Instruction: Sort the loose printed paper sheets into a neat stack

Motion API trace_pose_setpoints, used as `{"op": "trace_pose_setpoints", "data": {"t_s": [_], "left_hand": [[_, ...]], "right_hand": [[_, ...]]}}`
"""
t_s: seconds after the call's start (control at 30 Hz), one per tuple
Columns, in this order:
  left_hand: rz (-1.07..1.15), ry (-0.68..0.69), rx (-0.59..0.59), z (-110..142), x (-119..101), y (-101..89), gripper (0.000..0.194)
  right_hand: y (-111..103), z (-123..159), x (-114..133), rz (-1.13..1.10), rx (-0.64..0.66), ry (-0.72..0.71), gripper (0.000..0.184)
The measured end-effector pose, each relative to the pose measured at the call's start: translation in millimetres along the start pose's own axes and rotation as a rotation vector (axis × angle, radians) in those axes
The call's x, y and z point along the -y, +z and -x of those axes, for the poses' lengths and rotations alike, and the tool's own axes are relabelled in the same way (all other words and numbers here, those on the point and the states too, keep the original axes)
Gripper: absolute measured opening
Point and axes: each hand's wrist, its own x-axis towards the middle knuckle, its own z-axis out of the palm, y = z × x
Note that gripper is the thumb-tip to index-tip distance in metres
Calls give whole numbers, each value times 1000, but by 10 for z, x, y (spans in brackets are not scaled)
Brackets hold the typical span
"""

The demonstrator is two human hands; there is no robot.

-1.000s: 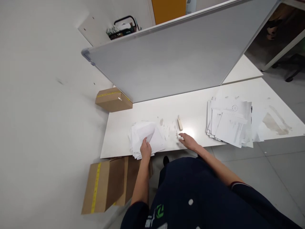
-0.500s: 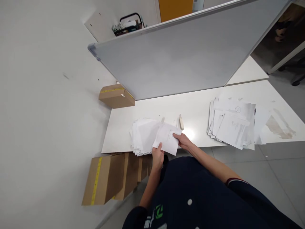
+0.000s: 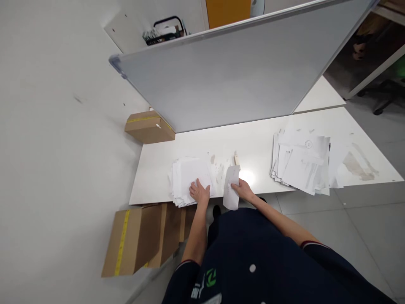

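Observation:
My left hand (image 3: 200, 192) lies with its fingers spread on a stack of white paper sheets (image 3: 190, 171) at the table's near edge. In my right hand (image 3: 243, 189) is a sheet of paper (image 3: 231, 196) with faint print, gripped at its right side and tilted over the front edge. Just beyond that sheet, a small cream-coloured stick-like object (image 3: 236, 160) rests on the table, its near end partly covered by the paper.
A larger, untidy pile of printed sheets (image 3: 302, 164) lies on the white table (image 3: 155, 169) to the right. A whiteboard (image 3: 215, 84) stands along the back. One cardboard box (image 3: 150, 128) sits at the far left corner; several more boxes (image 3: 125, 240) stand below the left edge.
My left hand has let go of the sheet and moved left onto the stack. My right hand keeps hold of the sheet, which has swung more upright and away from the stack.

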Motion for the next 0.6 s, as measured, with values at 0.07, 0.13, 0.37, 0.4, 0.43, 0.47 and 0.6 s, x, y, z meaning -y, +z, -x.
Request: {"op": "trace_pose_setpoints", "data": {"t_s": [0.07, 0.13, 0.37, 0.4, 0.43, 0.47, 0.6], "left_hand": [[97, 10, 1, -20, 59, -30, 61], [219, 31, 14, -50, 116, -86, 47], [453, -50, 49, -219, 339, -465, 23], [493, -80, 42, -238, 375, -531, 24], [538, -109, 35, -251, 403, -598, 26], [583, -137, 28, -257, 417, -666, 27], [907, -234, 22, -206, 294, -974, 25]], "right_hand": [[2, 9, 0, 3, 0, -3, 33], [-4, 18, 13, 3, -6, -9, 34], [-42, 40, 126, -62, -12, -39, 32], [-49, 33, 135, -80, -15, -37, 32], [-56, 24, 141, -101, -17, -33, 31], [-61, 13, 145, -125, -19, -27, 31], [-66, -24, 161, -265, 3, 16, 30]]}}
